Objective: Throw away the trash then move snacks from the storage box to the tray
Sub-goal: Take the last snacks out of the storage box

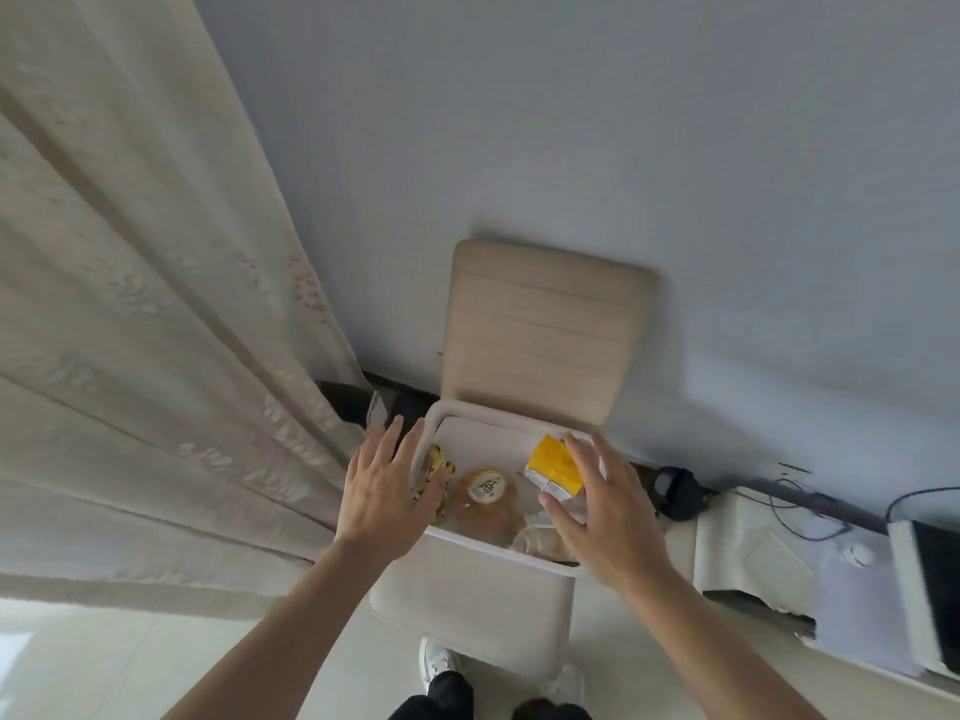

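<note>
A white trash bin (467,600) stands on the floor against the wall, its beige lid (545,324) swung up. Inside lie a banana peel (439,470), a clear cup with a round printed lid (487,485) and crumpled clear plastic (537,537). A yellow carton (555,467) hangs in the air over the bin's right side, just off my right hand's fingertips. My right hand (602,511) is spread wide, holding nothing. My left hand (387,485) hovers over the bin's left rim, fingers apart and empty.
A cream curtain (156,330) hangs at the left. A dark object (678,493) and cables (810,511) lie by the wall to the right, beside a white surface (769,553) with a dark-screened device (930,589). My shoes (439,662) are below the bin.
</note>
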### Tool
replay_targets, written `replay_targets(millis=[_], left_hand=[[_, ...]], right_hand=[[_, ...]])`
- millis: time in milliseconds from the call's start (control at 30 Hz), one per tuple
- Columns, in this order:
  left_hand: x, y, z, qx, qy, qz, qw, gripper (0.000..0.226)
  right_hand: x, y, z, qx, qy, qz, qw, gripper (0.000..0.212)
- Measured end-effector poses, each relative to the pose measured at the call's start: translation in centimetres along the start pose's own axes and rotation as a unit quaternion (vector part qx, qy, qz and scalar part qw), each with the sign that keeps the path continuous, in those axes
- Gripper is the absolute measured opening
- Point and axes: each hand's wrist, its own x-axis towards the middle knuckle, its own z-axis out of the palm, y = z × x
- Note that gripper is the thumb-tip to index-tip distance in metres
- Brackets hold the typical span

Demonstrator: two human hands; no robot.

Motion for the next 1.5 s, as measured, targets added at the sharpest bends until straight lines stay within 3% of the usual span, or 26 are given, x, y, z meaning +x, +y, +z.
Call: replay_targets(millis=[167, 467, 767, 933, 1167, 1500], left_hand=[[2.7, -2.1, 4.3, -0.013, -0.019, 0.001, 1.0, 0.084], [6.7, -6.8, 15.3, -0.032, -0.058, -0.02, 0.998, 0.064], [8.7, -9.4, 24.2, -0.037, -0.082, -0.044, 0.995, 0.065], [10.2, -9.4, 26.2, -0.028, -0.106, -0.09, 0.99, 0.073], [11.8, -9.8, 27.7, -0.029, -0.132, -0.09, 0.987, 0.071], [11.7, -10.5, 28.8, -0.042, -0.099, -0.064, 0.992, 0.072]], right_hand=[[3.6, 0.0, 5.1, 0.014, -0.024, 0.016, 0.999, 0.078], [7.8, 2.1, 17.1, 0.024, -0.106, 0.05, 0.993, 0.077], [10.1, 4.0, 25.2, 0.031, -0.126, 0.04, 0.991, 0.078], [11.2, 5.0, 28.2, 0.013, -0.144, 0.048, 0.988, 0.086], [11.9, 5.8, 31.1, -0.044, -0.173, 0.042, 0.983, 0.104], [12.3, 6.2, 31.8, -0.042, -0.135, 0.057, 0.988, 0.095]])
